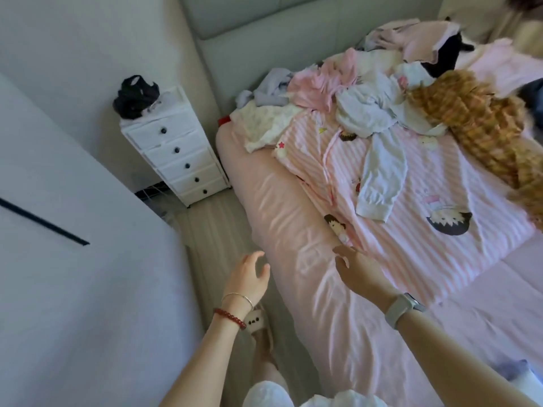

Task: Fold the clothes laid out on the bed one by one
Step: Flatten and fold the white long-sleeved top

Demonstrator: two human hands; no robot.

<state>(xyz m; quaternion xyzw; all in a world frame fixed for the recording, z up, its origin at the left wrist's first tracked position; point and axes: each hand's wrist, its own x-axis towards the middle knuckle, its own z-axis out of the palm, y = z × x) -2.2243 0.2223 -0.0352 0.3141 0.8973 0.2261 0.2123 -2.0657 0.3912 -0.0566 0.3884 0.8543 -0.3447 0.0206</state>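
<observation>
A pink-and-white striped garment [426,248] with cartoon prints lies spread flat on the pink bed [288,230]. A pale grey-white top [379,177] lies on it, one sleeve stretched toward me. Behind are a heap of pink and white clothes [329,83] and an orange checked piece [482,127]. My right hand [355,271], with a grey watch on the wrist, reaches over the sheet beside the striped garment's near edge, fingers relaxed, holding nothing. My left hand [249,277], with bracelets, hovers open over the floor beside the bed.
A white chest of drawers [176,154] with a black bag [133,95] on top stands by the grey headboard [264,33]. A white wall or wardrobe [73,259] leaves a narrow floor strip along the bed. My slippered foot [258,327] is below.
</observation>
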